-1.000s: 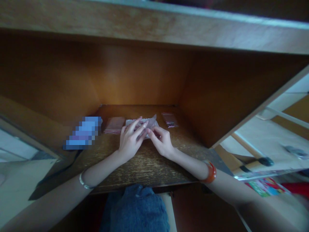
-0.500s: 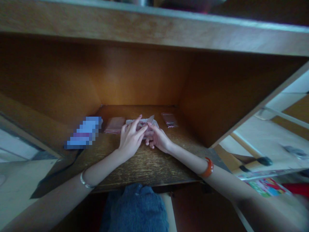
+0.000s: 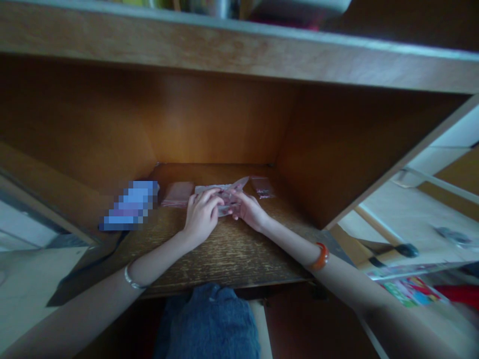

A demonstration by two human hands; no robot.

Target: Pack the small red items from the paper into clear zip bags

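My right hand [image 3: 250,212] pinches a small clear plastic bag [image 3: 242,183] between thumb and fingers; one corner of it sticks up. Close beside it, my left hand [image 3: 202,212] has its fingers curled in at the bag's left side. Its fingertips are closed, and what they hold is too small or hidden to make out. Beneath both hands lies a white sheet or opened packet [image 3: 200,189] with small reddish bits around it, mostly covered by the fingers. A stack of clear bags [image 3: 177,193] is left of my left hand. Right of my right hand rests a filled clear bag [image 3: 263,187].
A phone-like object [image 3: 130,205], blurred out, leans at the left wall. The worn wooden desk [image 3: 209,259] sits inside a cubby with side walls and a thick shelf edge [image 3: 239,57] overhead. At the right stand ladder-like rails [image 3: 385,232].
My left fingers, stretched and spread before, have curled in toward the bag. In my right hand the bag's upright corner now shows larger and farther right. The view has tilted slightly.
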